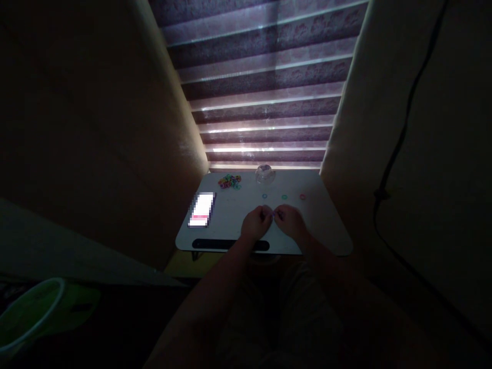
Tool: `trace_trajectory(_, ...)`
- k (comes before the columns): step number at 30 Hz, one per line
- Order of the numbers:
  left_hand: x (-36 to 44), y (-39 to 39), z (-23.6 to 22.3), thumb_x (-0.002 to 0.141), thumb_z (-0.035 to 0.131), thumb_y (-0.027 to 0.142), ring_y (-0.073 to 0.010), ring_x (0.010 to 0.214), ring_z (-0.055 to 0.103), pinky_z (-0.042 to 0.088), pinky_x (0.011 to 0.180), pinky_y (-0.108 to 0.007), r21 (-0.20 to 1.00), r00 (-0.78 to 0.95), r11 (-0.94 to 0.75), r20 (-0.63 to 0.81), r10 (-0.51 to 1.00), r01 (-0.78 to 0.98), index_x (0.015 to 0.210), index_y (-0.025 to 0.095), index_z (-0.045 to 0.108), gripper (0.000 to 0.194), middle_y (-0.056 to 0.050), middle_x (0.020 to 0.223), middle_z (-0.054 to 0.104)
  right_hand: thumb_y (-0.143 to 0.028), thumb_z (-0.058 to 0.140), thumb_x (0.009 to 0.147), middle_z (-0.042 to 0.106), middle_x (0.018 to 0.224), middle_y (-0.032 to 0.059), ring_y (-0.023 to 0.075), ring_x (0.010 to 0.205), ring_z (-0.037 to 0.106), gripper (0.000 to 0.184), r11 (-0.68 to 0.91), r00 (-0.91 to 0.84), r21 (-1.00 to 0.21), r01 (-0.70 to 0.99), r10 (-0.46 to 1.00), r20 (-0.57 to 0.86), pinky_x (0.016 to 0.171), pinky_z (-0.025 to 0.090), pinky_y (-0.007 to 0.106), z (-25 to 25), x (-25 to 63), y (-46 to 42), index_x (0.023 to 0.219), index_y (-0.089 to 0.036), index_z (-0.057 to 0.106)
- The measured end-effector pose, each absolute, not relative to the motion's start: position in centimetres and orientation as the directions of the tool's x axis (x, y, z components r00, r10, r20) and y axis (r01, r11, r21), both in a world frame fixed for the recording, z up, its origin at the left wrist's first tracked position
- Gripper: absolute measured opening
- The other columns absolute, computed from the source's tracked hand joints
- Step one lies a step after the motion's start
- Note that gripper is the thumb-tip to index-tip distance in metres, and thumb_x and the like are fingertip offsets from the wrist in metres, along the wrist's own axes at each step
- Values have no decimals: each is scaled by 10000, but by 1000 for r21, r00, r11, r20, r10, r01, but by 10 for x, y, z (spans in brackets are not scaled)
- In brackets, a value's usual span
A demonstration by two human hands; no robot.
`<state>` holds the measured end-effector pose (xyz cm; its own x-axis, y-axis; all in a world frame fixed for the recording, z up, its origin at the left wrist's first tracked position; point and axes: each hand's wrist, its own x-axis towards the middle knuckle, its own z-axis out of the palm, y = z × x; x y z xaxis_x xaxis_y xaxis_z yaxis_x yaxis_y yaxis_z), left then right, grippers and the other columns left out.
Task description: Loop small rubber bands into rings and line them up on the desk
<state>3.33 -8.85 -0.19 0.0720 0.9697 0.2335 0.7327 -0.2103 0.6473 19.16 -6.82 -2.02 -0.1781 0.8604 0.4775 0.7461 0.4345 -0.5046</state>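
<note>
My left hand (256, 223) and my right hand (290, 220) meet over the front middle of a small white table (230, 220). Both are closed, fingertips pinched on a small purple hair tie (273, 213), which the fingers mostly hide. Just beyond them, three hair ties lie apart in a row: a blue one (265, 196), a green one (284, 197) and a red one (303, 196). A heap of multicoloured hair ties (229, 181) lies at the back left. Behind the row stands a clear, rounded container (265, 175).
A phone with a lit screen (202, 209) lies at the table's left. A dark slot strip (215, 244) runs along the front edge. Pleated blinds (265, 102) hang behind the table, with walls on both sides. A green tub (34, 312) is at lower left; a cable (403, 128) hangs right.
</note>
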Motion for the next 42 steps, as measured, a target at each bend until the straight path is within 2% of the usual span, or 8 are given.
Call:
trace_trajectory(15, 31, -85, -9, 864, 556, 322, -125, 755, 634, 475, 733, -242, 744, 128, -314, 299, 946, 589, 1030, 237, 666, 217, -9, 888, 713, -296, 515, 865, 625, 716, 36, 168, 696, 559, 181, 452, -197, -499, 740, 854, 481, 669, 394, 279, -22, 193, -66, 751, -219, 631)
trace_trajectory(29, 31, -83, -12, 859, 554, 364, -141, 739, 616, 454, 696, -250, 733, 54, -247, 277, 959, 634, 920, 194, 639, 200, -30, 843, 695, -268, 529, 844, 615, 712, 33, 153, 665, 530, 152, 427, -183, -508, 748, 868, 461, 654, 369, 270, -23, 192, -65, 755, -199, 631)
trace_trajectory(37, 32, -83, -11, 841, 565, 287, -130, 751, 620, 455, 705, -236, 771, 15, -222, 266, 964, 596, 925, 194, 641, 146, -21, 858, 702, -260, 526, 840, 607, 713, 31, 157, 675, 531, 140, 421, -166, -517, 746, 868, 468, 655, 367, 270, -25, 192, -65, 752, -201, 619)
trace_trajectory(42, 32, -83, -10, 843, 568, 302, -123, 727, 618, 454, 695, -234, 781, -2, -223, 276, 961, 584, 943, 200, 655, 167, -17, 860, 707, -251, 527, 845, 622, 735, 38, 158, 697, 542, 137, 445, -174, -506, 739, 852, 495, 681, 380, 269, -25, 192, -65, 761, -198, 621)
